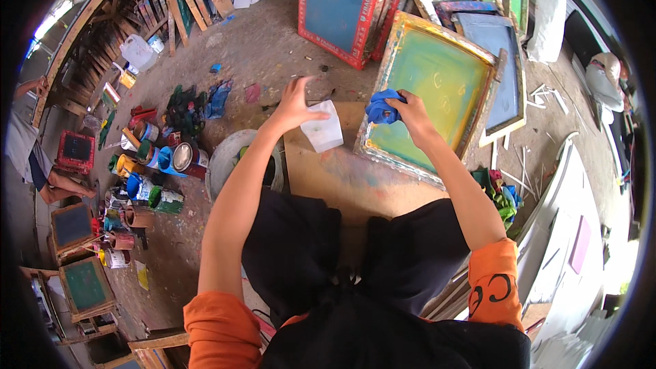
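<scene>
My right hand (411, 111) is closed around a crumpled blue cloth (383, 107), just over the left edge of a framed screen (437, 89). That screen has a green and yellow mesh in a paint-stained wooden frame and lies tilted, its lower edge over a paint-smeared board (342, 181). To the left, my left hand (298, 107) is held with fingers apart and holds nothing. Close to its fingers is a white sheet-like piece (322, 128) on the board; whether they touch it I cannot tell.
Several paint cans (160, 157) crowd the floor at left, beside a round tub (229, 157). Red-edged screens (338, 3) lean at the back, and a blue-grey screen (502, 48) lies behind mine. White panels (567, 232) stand at right. Another person's leg (58, 181) shows at far left.
</scene>
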A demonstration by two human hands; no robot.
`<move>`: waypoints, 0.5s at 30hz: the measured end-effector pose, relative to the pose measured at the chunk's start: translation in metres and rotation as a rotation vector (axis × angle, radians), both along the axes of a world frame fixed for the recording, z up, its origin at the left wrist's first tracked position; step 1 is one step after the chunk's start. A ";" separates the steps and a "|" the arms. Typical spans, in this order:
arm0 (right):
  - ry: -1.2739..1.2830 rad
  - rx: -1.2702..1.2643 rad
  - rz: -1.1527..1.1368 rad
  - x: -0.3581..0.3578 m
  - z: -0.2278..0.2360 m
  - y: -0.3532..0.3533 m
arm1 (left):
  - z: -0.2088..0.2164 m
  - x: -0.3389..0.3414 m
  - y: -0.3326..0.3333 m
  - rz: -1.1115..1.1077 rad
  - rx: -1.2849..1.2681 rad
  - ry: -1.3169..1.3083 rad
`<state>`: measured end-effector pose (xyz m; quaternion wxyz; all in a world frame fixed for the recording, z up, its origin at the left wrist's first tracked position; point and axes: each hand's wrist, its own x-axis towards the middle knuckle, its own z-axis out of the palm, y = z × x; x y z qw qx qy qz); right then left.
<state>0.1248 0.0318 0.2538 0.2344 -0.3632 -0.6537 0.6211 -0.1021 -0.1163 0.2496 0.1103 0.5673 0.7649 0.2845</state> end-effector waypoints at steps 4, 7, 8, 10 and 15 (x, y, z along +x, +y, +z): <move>-0.030 -0.085 0.080 -0.028 -0.007 0.001 | -0.071 -0.035 -0.025 0.133 -0.226 -0.049; -0.015 -0.133 0.054 -0.040 -0.016 0.000 | -0.090 -0.032 -0.026 0.053 -0.204 -0.164; 0.004 -0.151 0.035 -0.042 -0.017 -0.001 | -0.099 -0.028 -0.022 0.035 -0.144 -0.180; 0.035 -0.177 0.008 -0.046 -0.017 -0.005 | -0.119 -0.024 -0.019 0.003 -0.021 -0.203; 0.166 -0.280 -0.101 -0.036 0.004 -0.016 | -0.114 -0.016 -0.005 0.124 0.007 -0.245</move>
